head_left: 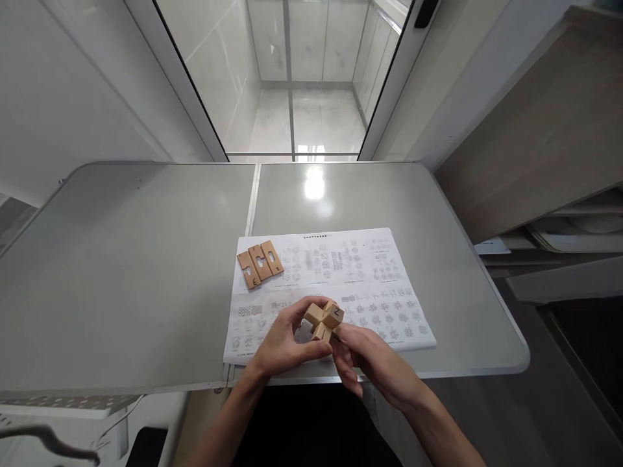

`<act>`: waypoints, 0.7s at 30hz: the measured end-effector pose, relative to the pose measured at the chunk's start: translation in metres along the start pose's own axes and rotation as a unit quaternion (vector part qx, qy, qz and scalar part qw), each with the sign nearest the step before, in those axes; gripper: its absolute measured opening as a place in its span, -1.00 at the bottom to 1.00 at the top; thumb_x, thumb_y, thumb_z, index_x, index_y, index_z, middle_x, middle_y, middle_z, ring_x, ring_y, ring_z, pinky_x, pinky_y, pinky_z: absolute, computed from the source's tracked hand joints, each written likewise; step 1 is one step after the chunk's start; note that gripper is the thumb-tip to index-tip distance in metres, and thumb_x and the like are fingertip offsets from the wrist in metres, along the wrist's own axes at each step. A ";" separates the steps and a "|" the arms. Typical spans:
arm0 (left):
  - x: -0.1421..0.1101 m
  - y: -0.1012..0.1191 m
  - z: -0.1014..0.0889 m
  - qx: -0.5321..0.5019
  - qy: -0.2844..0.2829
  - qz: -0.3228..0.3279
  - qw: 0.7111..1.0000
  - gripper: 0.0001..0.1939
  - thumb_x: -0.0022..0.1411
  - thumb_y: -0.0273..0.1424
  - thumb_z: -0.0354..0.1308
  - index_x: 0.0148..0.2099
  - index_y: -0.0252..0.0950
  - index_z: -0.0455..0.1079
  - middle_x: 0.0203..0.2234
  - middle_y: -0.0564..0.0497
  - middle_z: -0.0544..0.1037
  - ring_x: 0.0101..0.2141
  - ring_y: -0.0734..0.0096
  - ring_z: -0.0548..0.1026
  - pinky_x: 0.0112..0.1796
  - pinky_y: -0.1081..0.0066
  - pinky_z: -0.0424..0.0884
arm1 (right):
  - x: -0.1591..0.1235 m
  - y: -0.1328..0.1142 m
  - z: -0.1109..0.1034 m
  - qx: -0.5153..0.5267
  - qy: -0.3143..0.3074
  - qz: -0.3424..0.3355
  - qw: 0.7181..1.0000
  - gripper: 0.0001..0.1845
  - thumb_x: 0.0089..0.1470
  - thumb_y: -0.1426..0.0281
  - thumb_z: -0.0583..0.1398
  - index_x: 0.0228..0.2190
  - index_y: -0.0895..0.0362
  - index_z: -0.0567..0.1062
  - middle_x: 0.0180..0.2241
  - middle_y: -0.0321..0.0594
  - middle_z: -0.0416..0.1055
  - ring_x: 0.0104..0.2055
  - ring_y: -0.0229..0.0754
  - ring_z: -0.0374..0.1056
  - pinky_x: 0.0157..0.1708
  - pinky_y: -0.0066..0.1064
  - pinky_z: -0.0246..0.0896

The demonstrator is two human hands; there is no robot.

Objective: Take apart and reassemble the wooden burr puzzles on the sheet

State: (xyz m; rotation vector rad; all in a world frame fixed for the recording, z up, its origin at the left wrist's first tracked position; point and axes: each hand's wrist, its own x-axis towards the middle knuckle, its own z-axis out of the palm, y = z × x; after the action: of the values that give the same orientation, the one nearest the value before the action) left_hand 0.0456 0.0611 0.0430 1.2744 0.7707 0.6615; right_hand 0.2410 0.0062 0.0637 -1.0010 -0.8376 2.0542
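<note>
Both hands hold a small cluster of interlocked wooden puzzle pieces (324,320) just above the near edge of the table. My left hand (282,344) curls its fingers round the cluster's left side. From the right and below, my right hand (372,363) grips the same cluster with thumb and fingers. One block face carries a handwritten mark. Three flat notched wooden pieces (259,263) lie side by side on the far left corner of a printed instruction sheet (370,272), apart from both hands.
The sheet lies on a grey folding table (126,272) with a centre seam. A glass door stands behind the table. Wooden shelving with papers (555,233) is at the right. A metal frame shows at the lower left.
</note>
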 end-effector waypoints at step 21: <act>-0.002 0.003 0.001 -0.032 0.040 -0.013 0.999 -0.31 0.06 0.02 0.49 0.09 -0.28 0.48 -0.10 -0.16 0.62 -0.07 0.07 0.55 -0.01 0.21 0.44 | 0.002 -0.019 -0.003 -0.161 -0.029 -0.014 0.986 -0.47 0.42 -0.12 0.01 -0.35 0.06 0.27 -0.55 -0.45 0.08 -0.57 -0.31 0.04 -0.55 -0.43 0.00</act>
State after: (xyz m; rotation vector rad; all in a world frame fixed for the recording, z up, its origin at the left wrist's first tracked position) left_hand 0.0454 0.0599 0.0461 1.1824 0.8243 0.7136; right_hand 0.2481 0.0188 0.0759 -1.0958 -1.2373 1.9692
